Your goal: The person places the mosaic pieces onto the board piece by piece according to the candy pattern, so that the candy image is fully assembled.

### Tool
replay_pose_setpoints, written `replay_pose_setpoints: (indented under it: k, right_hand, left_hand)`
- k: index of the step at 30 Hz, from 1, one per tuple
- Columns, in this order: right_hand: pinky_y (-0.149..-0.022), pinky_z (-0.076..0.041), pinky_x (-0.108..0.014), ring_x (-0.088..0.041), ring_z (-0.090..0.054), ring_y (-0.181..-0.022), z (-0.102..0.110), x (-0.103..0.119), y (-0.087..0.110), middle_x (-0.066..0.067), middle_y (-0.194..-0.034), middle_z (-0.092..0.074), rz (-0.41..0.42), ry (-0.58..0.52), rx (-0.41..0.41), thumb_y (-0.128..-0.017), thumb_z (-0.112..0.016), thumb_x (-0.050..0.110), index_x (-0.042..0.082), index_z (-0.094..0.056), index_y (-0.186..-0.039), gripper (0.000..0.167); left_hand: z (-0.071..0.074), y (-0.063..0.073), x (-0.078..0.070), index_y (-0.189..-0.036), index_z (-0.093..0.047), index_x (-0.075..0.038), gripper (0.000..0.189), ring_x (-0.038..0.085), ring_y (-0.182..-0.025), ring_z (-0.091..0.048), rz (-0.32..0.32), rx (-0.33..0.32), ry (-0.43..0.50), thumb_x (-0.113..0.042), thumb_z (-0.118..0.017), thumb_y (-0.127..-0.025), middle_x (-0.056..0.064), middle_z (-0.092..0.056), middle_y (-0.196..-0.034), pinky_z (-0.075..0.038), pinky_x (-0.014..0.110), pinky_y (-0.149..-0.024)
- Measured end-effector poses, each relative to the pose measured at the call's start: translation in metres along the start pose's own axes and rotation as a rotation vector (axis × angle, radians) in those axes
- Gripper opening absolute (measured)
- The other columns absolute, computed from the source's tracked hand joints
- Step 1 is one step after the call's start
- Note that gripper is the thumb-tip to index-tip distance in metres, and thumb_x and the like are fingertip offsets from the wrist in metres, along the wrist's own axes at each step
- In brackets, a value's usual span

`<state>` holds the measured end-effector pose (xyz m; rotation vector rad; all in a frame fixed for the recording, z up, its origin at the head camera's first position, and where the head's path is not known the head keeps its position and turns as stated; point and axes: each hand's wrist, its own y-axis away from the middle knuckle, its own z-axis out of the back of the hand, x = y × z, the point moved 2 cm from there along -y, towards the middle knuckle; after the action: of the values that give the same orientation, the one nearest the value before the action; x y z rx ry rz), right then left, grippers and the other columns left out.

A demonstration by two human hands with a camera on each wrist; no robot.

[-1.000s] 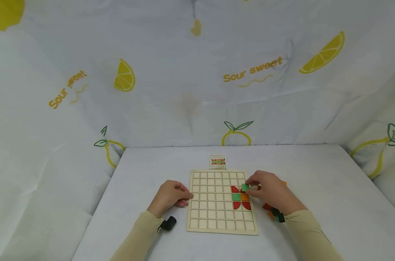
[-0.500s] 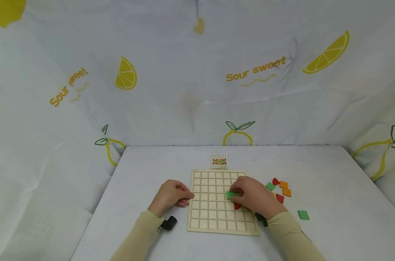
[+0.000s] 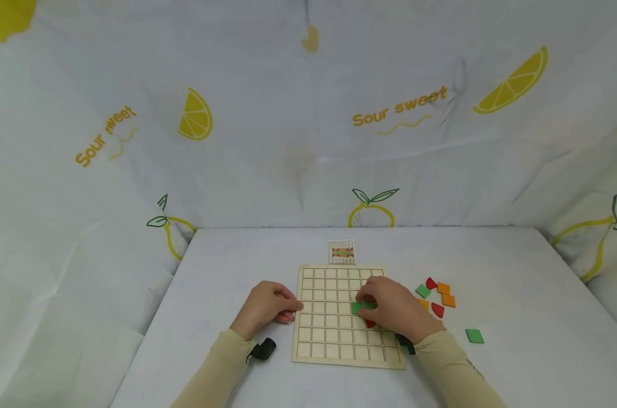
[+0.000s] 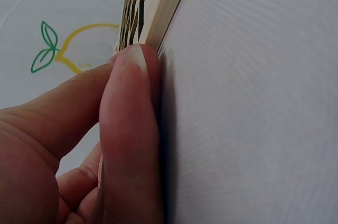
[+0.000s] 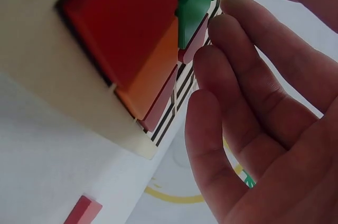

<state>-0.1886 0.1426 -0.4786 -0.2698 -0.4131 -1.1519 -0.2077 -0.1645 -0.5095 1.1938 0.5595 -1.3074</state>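
A wooden grid board (image 3: 318, 334) lies on the table. My left hand (image 3: 267, 306) is at its left edge; in the left wrist view the thumb (image 4: 129, 129) and forefinger pinch that edge. My right hand (image 3: 392, 306) is over the board's right half, thumb and forefinger on a green square tile (image 3: 357, 307) in the middle row. Directly right of it is another green square tile (image 3: 370, 305), partly under the fingers. The right wrist view shows red curved tiles (image 5: 119, 18), an orange tile (image 5: 150, 73) and a green tile (image 5: 196, 5) set in the grid.
A small pattern card (image 3: 341, 253) lies behind the board. Right of the board are loose tiles: several orange ones (image 3: 448, 300), red quarter-rounds (image 3: 438, 310), and green squares (image 3: 474, 336). A white printed cloth (image 3: 267, 170) hangs behind the table.
My right hand has moved left from the board's right edge with the green tile, which now lies beside the other green one. The left hand stays at the board's edge.
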Motion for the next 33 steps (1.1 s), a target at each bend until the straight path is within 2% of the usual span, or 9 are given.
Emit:
replay_pose_setpoints:
  k: [11, 17, 20, 23, 28, 33]
  right_hand:
    - [-0.083, -0.058, -0.031, -0.007, -0.06, -0.09, 0.003, 0.003, 0.0, 0.011, -0.095, -0.066, 0.023, 0.013, -0.012, -0.09, -0.09, 0.022, 0.019, -0.082, -0.103, 0.016]
    - [-0.085, -0.059, -0.031, -0.008, -0.064, -0.093, 0.017, -0.014, 0.012, 0.011, -0.098, -0.069, -0.036, -0.097, 0.009, -0.092, -0.088, 0.026, 0.02, -0.081, -0.105, 0.016]
    - [-0.084, -0.06, -0.03, -0.01, -0.065, -0.096, 0.026, -0.03, 0.028, 0.011, -0.102, -0.071, -0.094, -0.152, 0.022, -0.094, -0.087, 0.027, 0.021, -0.08, -0.106, 0.015]
    - [-0.079, -0.058, -0.026, -0.012, -0.063, -0.095, 0.037, -0.049, 0.048, 0.01, -0.101, -0.071, -0.152, -0.156, 0.015, -0.093, -0.086, 0.027, 0.021, -0.08, -0.107, 0.017]
    - [-0.077, -0.056, -0.024, -0.015, -0.061, -0.096, 0.055, -0.084, 0.083, 0.008, -0.1, -0.071, -0.231, -0.12, 0.001, -0.092, -0.088, 0.03, 0.021, -0.08, -0.109, 0.022]
    - [-0.078, -0.057, -0.022, -0.018, -0.065, -0.103, 0.069, -0.119, 0.114, 0.005, -0.109, -0.073, -0.3, -0.075, -0.009, -0.089, -0.09, 0.027, 0.017, -0.079, -0.115, 0.03]
  left_hand:
    - [0.002, 0.001, -0.003, -0.095, -0.077, -0.007, 0.024, 0.01, -0.063, -0.073, -0.003, -0.002, -0.008, -0.021, -0.094, -0.086, 0.006, -0.079, -0.076, -0.064, 0.025, -0.061]
    - [0.0, 0.001, -0.002, -0.096, -0.077, -0.007, 0.025, 0.01, -0.063, -0.073, 0.002, 0.001, -0.007, -0.023, -0.094, -0.085, 0.006, -0.079, -0.077, -0.064, 0.025, -0.062]
    - [0.0, 0.001, -0.002, -0.095, -0.078, -0.008, 0.025, 0.011, -0.064, -0.074, 0.01, -0.005, -0.015, -0.024, -0.094, -0.085, 0.006, -0.079, -0.077, -0.064, 0.025, -0.063]
    - [-0.001, 0.001, -0.002, -0.095, -0.079, -0.009, 0.024, 0.012, -0.065, -0.074, 0.009, -0.006, -0.028, -0.025, -0.093, -0.085, 0.006, -0.079, -0.079, -0.065, 0.026, -0.064]
    - [-0.001, 0.001, -0.002, -0.094, -0.078, -0.009, 0.023, 0.012, -0.066, -0.074, 0.009, -0.008, -0.036, -0.024, -0.093, -0.086, 0.006, -0.079, -0.079, -0.066, 0.027, -0.065]
    - [-0.002, 0.001, -0.001, -0.094, -0.079, -0.008, 0.023, 0.012, -0.066, -0.074, 0.007, -0.001, -0.031, -0.024, -0.093, -0.086, 0.006, -0.08, -0.08, -0.066, 0.027, -0.065]
